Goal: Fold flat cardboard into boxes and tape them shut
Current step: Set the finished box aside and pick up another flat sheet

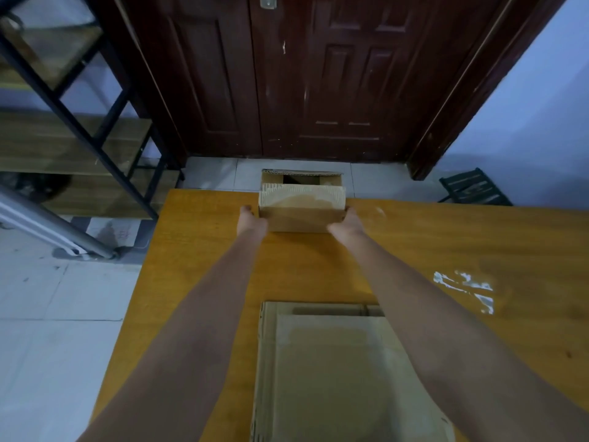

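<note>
Now | box (302, 209) between left hand (251, 221) | right hand (348, 223)

Orange-brown wooden table (446, 250), glossy grain, fills the lower right; a patch of white scraped residue (465, 290) sits toward its right edge, and a small dark knot (569, 355) lies nearer the right edge. Beyond the far edge, pale grey floor tiles (47, 314) run left and back to a dark red-brown panelled wooden double door (318, 74), scuffed with pale marks, a metal latch plate (267, 1) at top. Left: black metal-framed shelving unit with wooden shelves (79, 138), a grey metal tube (47, 228) leaning low beside it. Right: pale blue-white wall (541, 106); small dark slatted stool (473, 188) behind the table's far right edge.
</note>
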The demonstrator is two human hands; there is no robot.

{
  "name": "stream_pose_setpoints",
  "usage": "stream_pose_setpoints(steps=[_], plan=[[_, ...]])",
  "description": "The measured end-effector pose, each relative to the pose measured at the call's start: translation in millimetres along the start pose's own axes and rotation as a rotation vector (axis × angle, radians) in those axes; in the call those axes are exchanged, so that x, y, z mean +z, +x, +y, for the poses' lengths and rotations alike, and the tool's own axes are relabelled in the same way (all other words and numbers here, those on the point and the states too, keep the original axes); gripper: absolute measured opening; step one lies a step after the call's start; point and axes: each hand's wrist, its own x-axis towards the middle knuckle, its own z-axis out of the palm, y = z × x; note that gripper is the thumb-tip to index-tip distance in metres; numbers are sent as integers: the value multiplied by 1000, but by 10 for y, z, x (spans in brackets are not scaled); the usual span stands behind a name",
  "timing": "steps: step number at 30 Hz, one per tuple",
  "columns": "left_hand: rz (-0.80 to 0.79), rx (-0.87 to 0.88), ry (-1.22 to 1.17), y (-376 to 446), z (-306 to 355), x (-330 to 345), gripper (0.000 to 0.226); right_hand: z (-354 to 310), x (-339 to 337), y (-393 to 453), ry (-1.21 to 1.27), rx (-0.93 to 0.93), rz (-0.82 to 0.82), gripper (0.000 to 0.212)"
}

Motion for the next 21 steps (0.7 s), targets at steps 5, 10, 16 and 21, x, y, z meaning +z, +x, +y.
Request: stream_pose_setpoints(steps=[5, 10, 16, 21], plan=[[-50, -65, 270, -210, -181, -44, 31, 132, -51, -248, -56, 43, 14, 68], [-78, 20, 385, -502, -336, -82, 32, 362, -133, -576, -111, 41, 24, 64], [-156, 82, 401, -971, -422, -101, 40, 671, -280, -1029, -156, 15, 67, 59], [-147, 121, 458, -1446, -644, -39, 36, 1012, -427, -1427, -172, 3, 113, 49]])
